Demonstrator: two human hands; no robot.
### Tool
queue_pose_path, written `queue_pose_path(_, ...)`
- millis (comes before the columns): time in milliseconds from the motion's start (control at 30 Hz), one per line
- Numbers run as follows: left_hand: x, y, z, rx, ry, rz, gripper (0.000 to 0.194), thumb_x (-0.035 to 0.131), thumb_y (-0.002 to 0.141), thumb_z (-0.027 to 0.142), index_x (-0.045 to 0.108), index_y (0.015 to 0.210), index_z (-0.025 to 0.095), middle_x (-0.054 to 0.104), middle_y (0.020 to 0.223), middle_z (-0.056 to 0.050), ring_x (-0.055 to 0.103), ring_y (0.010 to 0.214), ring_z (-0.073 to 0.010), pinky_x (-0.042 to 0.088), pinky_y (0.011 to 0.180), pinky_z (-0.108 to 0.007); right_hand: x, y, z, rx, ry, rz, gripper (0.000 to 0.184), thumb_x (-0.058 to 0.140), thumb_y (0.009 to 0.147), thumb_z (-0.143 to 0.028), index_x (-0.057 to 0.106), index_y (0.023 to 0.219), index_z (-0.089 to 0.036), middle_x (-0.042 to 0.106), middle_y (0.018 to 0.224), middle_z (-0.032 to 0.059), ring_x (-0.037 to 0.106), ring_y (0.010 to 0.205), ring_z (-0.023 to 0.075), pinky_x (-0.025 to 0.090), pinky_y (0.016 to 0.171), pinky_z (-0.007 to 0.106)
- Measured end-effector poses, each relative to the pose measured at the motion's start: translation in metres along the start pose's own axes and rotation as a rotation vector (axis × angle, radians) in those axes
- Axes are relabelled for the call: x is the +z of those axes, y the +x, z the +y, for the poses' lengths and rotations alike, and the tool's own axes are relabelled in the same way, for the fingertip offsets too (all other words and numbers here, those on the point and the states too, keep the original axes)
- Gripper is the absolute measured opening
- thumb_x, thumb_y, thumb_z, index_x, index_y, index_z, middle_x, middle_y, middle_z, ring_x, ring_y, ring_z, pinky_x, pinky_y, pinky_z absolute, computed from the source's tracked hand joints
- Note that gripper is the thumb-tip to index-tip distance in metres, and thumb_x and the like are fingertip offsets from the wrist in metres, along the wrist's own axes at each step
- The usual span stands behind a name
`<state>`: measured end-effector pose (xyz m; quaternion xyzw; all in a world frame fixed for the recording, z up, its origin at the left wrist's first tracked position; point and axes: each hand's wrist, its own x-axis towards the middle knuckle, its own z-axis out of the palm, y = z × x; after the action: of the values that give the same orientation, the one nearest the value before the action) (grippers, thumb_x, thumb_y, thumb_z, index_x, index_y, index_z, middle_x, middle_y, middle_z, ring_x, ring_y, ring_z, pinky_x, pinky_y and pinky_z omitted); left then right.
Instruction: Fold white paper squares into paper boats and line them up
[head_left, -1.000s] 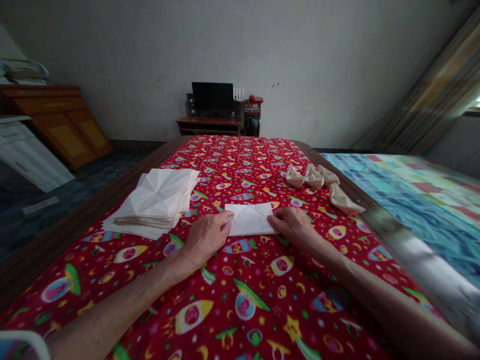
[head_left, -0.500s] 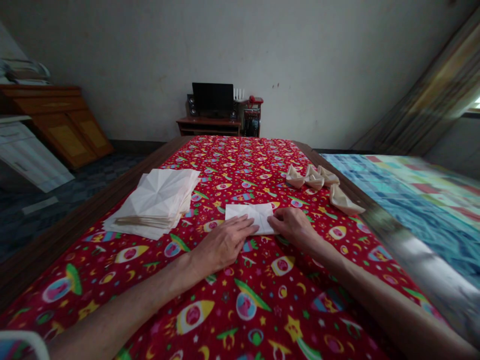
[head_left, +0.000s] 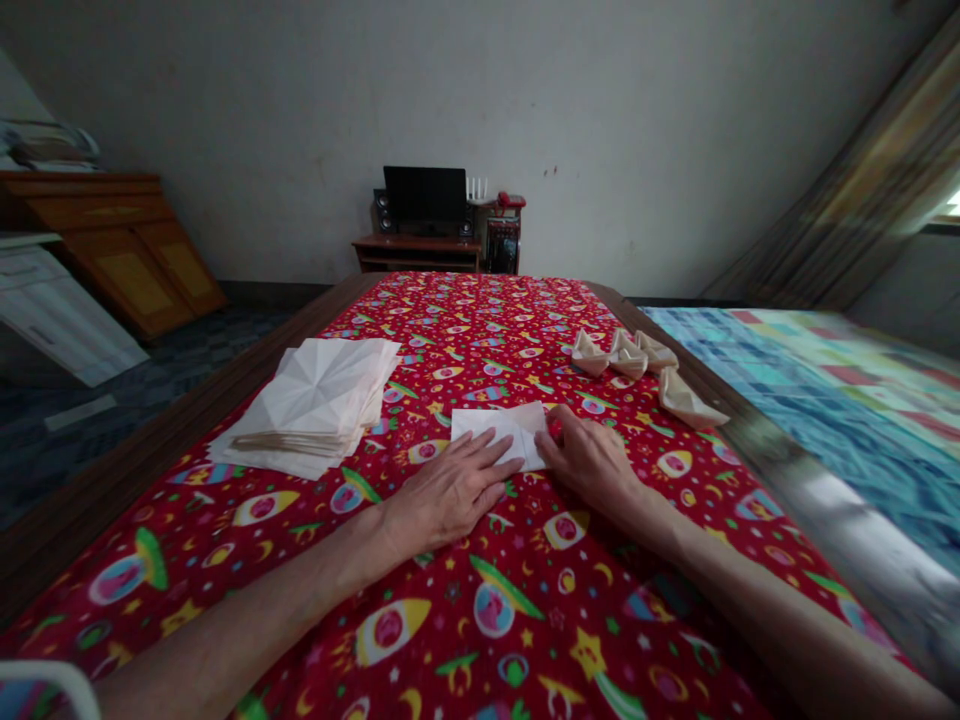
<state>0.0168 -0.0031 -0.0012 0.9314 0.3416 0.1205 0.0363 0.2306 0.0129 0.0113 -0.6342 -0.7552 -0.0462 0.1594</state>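
Note:
A folded white sheet of paper (head_left: 487, 422) lies in front of me on the red patterned cloth (head_left: 480, 345). My left hand (head_left: 461, 490) rests flat on its lower part with the fingers spread. At the right edge, my right hand (head_left: 589, 455) pinches the paper between thumb and fingers, and the upper right corner is slightly raised. To the left is a stack of creased white papers (head_left: 315, 390). Several folded paper boats, among them one boat (head_left: 590, 355) at the back and another boat (head_left: 686, 400) nearer, sit on the right side of the cloth.
The cloth covers a dark wooden table (head_left: 289, 325). Along its right side lies a bed with a blue patterned cover (head_left: 810, 400). A monitor (head_left: 425, 198) stands on a small desk by the far wall, and a wooden cabinet (head_left: 127, 255) is at the left.
The fingers of my left hand have spread and shifted slightly right over the paper. My right index finger has risen a little, and the paper's upper right corner has lifted.

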Motion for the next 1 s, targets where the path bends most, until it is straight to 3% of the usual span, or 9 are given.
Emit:
queue_pose_path(133,-0.002,-0.002,0.002,-0.008,-0.002,-0.023,0.04,0.036,0.096,0.031,0.042,0.135,0.026,0.035,0.147,-0.005,0.026,0.138,-0.025,0.027,0.111,-0.047,-0.004,-0.02,-0.015,-0.257,-0.097,0.138,0.039,0.036,0.091,-0.022,0.051,0.126,-0.014,0.059,0.121,0.017,0.054,0.108,0.0273,0.046,0.083,0.037)
queue_pose_path(200,-0.002,-0.002,0.002,0.015,0.002,-0.034,0.04,0.034,0.096,0.032,0.043,0.135,0.023,0.035,0.147,-0.007,0.023,0.139,-0.0242,0.025,0.112,-0.046,-0.004,-0.03,-0.023,-0.48,-0.034,0.122,0.044,0.033,0.092,-0.019,0.043,0.135,-0.012,0.047,0.137,0.0161,0.04,0.127,0.028,0.038,0.1,0.045)
queue_pose_path(267,-0.001,-0.002,0.002,0.024,0.01,-0.034,0.039,0.033,0.097,0.03,0.047,0.132,0.018,0.037,0.145,-0.01,0.023,0.139,-0.0234,0.024,0.113,-0.044,-0.001,-0.039,-0.03,-0.59,0.026,0.033,0.048,0.035,0.094,-0.029,0.038,0.138,-0.01,0.04,0.142,0.0157,0.031,0.134,0.0289,0.031,0.107,0.05)
queue_pose_path(400,-0.001,-0.002,0.002,0.017,0.0,-0.019,0.038,0.034,0.096,0.027,0.047,0.131,0.017,0.037,0.145,-0.013,0.027,0.138,-0.0233,0.026,0.112,-0.045,0.005,-0.046,-0.027,-0.596,0.116,-0.121,0.065,0.035,0.094,-0.045,0.024,0.145,-0.005,0.026,0.148,0.0186,0.023,0.137,0.0269,0.032,0.109,0.045)
queue_pose_path(667,-0.003,-0.003,-0.002,0.02,-0.015,-0.038,0.042,0.036,0.096,0.03,0.04,0.138,0.025,0.03,0.149,-0.009,0.025,0.138,-0.0235,0.025,0.112,-0.044,0.007,-0.05,0.001,-0.668,0.095,-0.093,0.07,0.036,0.095,-0.043,0.007,0.148,-0.008,0.018,0.15,0.0189,0.019,0.138,0.0255,0.029,0.111,0.041)
queue_pose_path(1000,-0.011,-0.024,-0.006,-0.034,0.01,-0.03,0.038,0.04,0.094,0.026,0.048,0.131,0.03,0.039,0.144,-0.002,0.032,0.136,-0.0201,0.026,0.111,-0.043,0.001,-0.06,0.021,-0.598,0.043,-0.163,0.067,0.034,0.094,-0.048,0.014,0.148,-0.013,0.018,0.151,0.0134,0.018,0.139,0.0231,0.028,0.112,0.04)
